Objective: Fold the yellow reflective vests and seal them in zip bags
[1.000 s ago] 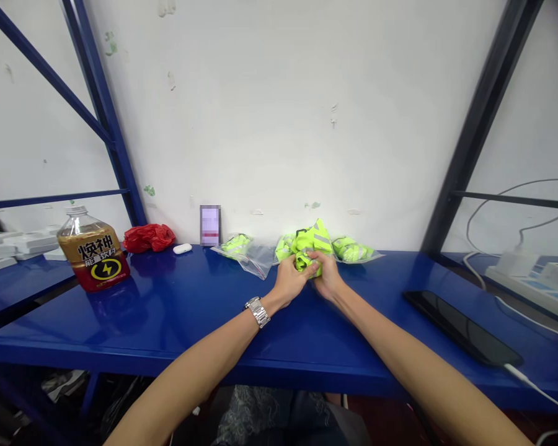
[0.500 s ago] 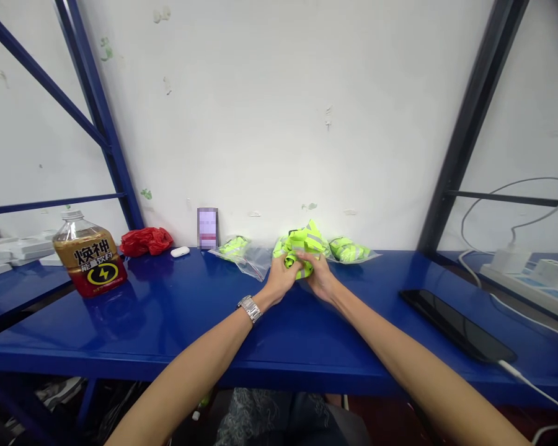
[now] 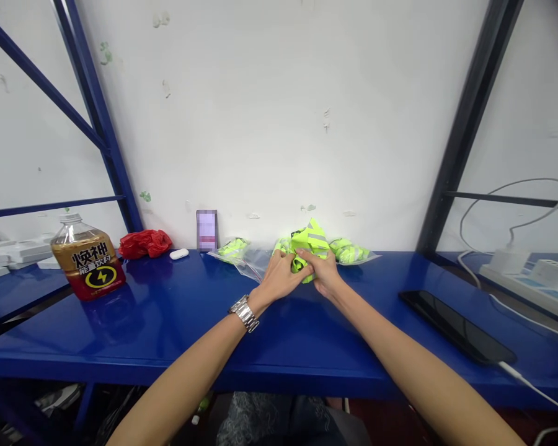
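A bunched neon-yellow cloth with grey reflective strips (image 3: 314, 235) is held up between both hands near the back of the blue table. My left hand (image 3: 279, 274), with a metal watch above it on the wrist, is closed on the cloth's left and lower side. My right hand (image 3: 324, 270) grips its right side, thumb pressed on the front. Behind the hands lies more neon-yellow material, partly hidden. A clear plastic bag (image 3: 251, 263) lies left of my left hand, by a bagged yellow bundle (image 3: 235, 248). Another bagged yellow bundle (image 3: 349, 251) sits to the right.
On the blue table (image 3: 177, 322) stand a large drink bottle (image 3: 90, 260) and an upright phone (image 3: 207, 230). A red plastic bundle (image 3: 145, 243) and white case (image 3: 179, 254) lie at the back left. A black phone (image 3: 458, 325) with cable and a power strip (image 3: 530, 275) are right.
My left hand has shifted slightly, its fingers now curled over the cloth's lower left. My right hand has moved a little to the right. More of the bundle behind is covered.
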The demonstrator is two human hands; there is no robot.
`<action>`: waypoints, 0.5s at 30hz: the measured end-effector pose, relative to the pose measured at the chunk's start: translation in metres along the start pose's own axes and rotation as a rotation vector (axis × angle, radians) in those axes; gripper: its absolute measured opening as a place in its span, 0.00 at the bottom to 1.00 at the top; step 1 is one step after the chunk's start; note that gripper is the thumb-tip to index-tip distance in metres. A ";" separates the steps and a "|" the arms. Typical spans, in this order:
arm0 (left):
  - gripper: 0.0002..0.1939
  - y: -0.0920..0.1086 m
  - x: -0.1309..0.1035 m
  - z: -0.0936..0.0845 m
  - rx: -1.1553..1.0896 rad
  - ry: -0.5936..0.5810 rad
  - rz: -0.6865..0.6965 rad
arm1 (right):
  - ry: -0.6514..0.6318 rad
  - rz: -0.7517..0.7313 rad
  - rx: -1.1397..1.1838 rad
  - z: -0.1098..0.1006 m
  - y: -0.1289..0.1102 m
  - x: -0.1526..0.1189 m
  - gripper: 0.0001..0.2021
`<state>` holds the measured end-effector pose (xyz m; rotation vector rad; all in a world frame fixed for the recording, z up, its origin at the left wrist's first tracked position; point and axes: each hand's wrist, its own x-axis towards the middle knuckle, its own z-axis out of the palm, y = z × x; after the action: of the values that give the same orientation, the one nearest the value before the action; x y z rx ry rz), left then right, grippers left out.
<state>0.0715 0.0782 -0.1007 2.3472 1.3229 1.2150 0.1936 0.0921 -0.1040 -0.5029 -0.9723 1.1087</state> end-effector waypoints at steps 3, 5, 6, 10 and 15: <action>0.25 -0.008 -0.001 -0.010 -0.024 -0.133 0.047 | 0.021 -0.013 -0.023 -0.001 0.003 0.001 0.25; 0.24 -0.013 -0.002 -0.018 0.000 -0.225 0.103 | 0.041 -0.011 -0.034 0.001 0.004 0.001 0.27; 0.23 -0.015 -0.002 -0.023 0.025 -0.256 0.139 | 0.040 -0.007 -0.038 0.002 0.004 0.001 0.27; 0.23 -0.027 0.002 -0.048 0.207 -0.277 0.181 | 0.024 -0.008 -0.091 0.002 0.005 0.003 0.26; 0.22 -0.066 0.015 -0.089 0.529 -0.263 0.196 | 0.080 0.052 -0.191 -0.011 -0.001 0.009 0.26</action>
<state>-0.0310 0.1091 -0.0685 2.9298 1.4857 0.6060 0.2044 0.1007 -0.1056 -0.7257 -1.0049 1.0388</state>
